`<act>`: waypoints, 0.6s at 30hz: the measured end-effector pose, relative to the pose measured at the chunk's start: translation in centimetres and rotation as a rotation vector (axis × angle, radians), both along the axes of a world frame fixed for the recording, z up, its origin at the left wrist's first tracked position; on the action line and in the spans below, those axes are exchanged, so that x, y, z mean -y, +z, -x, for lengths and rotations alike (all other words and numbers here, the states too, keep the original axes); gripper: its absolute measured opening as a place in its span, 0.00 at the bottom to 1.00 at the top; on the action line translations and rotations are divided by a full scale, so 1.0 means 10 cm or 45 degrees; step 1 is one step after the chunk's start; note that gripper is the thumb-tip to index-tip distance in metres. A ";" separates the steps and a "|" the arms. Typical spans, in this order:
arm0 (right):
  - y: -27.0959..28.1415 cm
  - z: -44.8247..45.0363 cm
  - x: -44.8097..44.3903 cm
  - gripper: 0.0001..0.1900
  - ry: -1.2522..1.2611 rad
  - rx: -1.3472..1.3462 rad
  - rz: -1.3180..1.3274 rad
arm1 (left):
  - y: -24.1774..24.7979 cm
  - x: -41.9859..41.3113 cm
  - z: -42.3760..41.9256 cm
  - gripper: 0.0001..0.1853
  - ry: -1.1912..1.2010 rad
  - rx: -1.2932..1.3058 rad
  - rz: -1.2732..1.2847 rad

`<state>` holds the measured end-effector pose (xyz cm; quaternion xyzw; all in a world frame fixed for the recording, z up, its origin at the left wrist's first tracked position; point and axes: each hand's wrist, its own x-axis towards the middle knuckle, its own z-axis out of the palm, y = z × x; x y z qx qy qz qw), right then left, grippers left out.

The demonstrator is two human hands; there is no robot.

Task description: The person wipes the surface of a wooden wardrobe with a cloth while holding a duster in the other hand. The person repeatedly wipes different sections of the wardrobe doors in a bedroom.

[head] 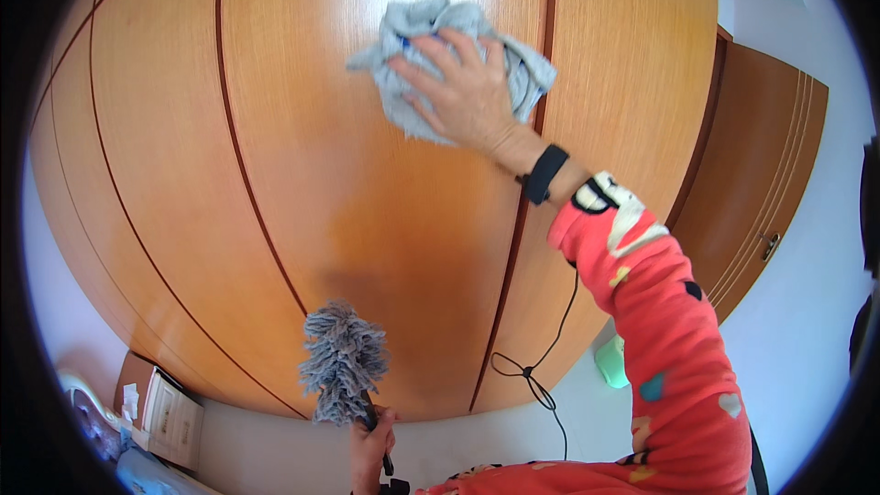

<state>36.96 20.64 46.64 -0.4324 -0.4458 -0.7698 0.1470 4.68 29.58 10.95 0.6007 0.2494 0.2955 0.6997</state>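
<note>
My right hand (467, 89) presses a crumpled light grey cloth (419, 120) flat against a wooden wardrobe door (385, 206), high on the panel. The fingers are spread over the cloth, near a dark vertical seam. Low in the view, my left hand (371, 443) grips the black handle (370, 412) of a duster with a fluffy grey head (344, 361). The duster is held upright in front of the wardrobe's lower part. A black band (548, 174) circles my right wrist, and a black cord hangs below that arm.
A brown door (749, 185) with a metal handle stands at the right. Below it, a light green bin (610, 361) sits on the pale floor (275, 436). A white drawer cabinet (172, 419) and part of a bed-like piece of furniture are at the lower left.
</note>
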 end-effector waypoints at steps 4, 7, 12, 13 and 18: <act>-0.66 -0.09 -0.07 0.21 0.038 -0.090 0.111 | 0.11 0.00 0.06 0.11 0.014 0.000 -0.083; -1.15 -0.20 -0.01 0.20 0.041 -0.109 0.214 | 0.18 0.05 0.08 0.11 -0.094 -0.035 -0.100; -1.94 -0.31 0.02 0.20 -0.068 -0.045 0.515 | 0.29 0.08 0.16 0.10 -0.133 -0.012 -0.094; -2.02 -0.37 0.06 0.20 -0.073 -0.009 0.592 | 0.32 0.07 0.19 0.10 -0.167 -0.035 -0.094; -1.69 -0.80 0.54 0.22 -0.118 0.093 0.816 | 0.39 0.03 0.23 0.10 -0.090 -0.056 -0.124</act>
